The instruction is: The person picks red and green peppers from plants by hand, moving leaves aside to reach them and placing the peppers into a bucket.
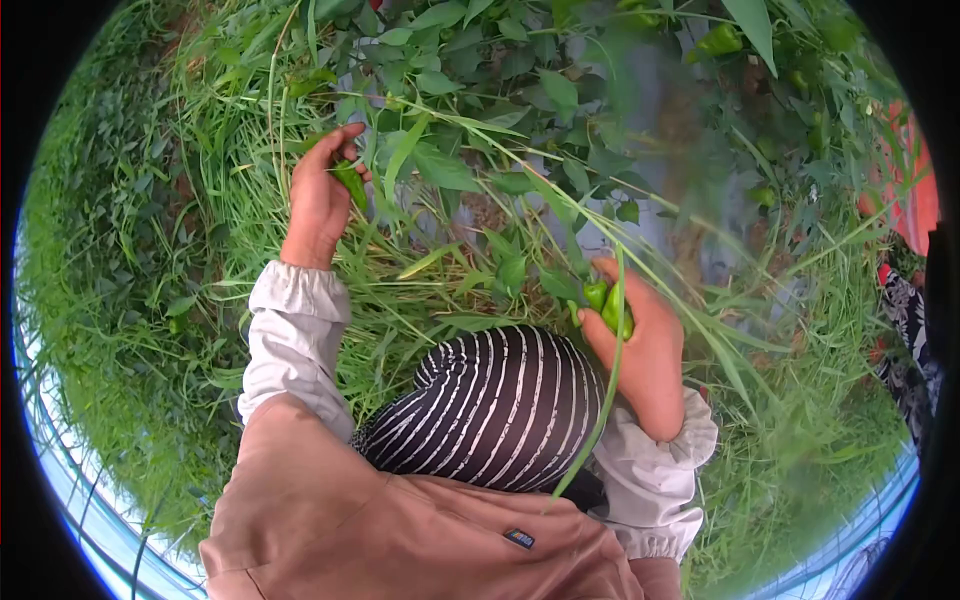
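Observation:
At the upper left, my left hand (322,195) is closed around a green pepper (350,184), whose lower end hangs out beside the palm. My right hand (643,340), right of my knee, has its fingers curled round several green peppers (613,307). A long grass blade (620,345) passes in front of the right hand and those peppers. Leafy pepper plants (445,165) stand between and beyond both hands.
My knee in striped cloth (510,400) is at the lower middle. Tall grass (225,130) grows on the left. More peppers (720,40) hang at the top right. Red-orange cloth (908,180) and black patterned cloth (905,315) show at the right edge.

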`<state>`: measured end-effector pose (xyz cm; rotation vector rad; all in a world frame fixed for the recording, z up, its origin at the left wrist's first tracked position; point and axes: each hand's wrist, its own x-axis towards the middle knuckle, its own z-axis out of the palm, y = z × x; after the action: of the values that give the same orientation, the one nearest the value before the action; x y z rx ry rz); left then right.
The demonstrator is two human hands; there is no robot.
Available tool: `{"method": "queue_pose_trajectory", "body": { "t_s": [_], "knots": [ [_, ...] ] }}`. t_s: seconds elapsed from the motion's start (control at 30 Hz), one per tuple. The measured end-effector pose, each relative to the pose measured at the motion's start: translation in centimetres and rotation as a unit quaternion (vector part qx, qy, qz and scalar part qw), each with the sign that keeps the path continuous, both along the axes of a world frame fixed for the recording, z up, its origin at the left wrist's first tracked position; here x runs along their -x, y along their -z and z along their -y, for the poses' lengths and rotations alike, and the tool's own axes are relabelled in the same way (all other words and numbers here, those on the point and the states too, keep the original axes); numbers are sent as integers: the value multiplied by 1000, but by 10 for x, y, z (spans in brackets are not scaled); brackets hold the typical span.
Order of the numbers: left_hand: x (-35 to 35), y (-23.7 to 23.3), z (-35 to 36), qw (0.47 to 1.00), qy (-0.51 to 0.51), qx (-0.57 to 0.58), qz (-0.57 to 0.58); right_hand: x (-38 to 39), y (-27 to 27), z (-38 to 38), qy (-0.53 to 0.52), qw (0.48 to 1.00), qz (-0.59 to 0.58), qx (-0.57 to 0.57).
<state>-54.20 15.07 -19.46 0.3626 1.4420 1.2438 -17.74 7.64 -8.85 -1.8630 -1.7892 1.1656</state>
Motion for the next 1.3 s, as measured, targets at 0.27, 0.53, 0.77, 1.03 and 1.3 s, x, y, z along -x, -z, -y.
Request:
{"method": "queue_pose_trajectory", "body": {
  "t_s": [0.27,0.53,0.77,1.03,1.3],
  "knots": [
    [-35,-2,-50,952,168,-23,-256,-2,31,37,-94,985,86,-116],
    [-32,-12,-36,884,227,-74,-401,-2,29,43,-80,985,108,-110],
    [-93,-98,20,915,336,-23,-220,-23,-1,42,-10,985,90,-144],
    [-188,-183,-1,869,312,-244,296,-61,-50,54,206,726,-646,115],
    [-313,-188,20,782,536,-278,156,-64,-57,51,330,561,-758,42]
  ]
}}
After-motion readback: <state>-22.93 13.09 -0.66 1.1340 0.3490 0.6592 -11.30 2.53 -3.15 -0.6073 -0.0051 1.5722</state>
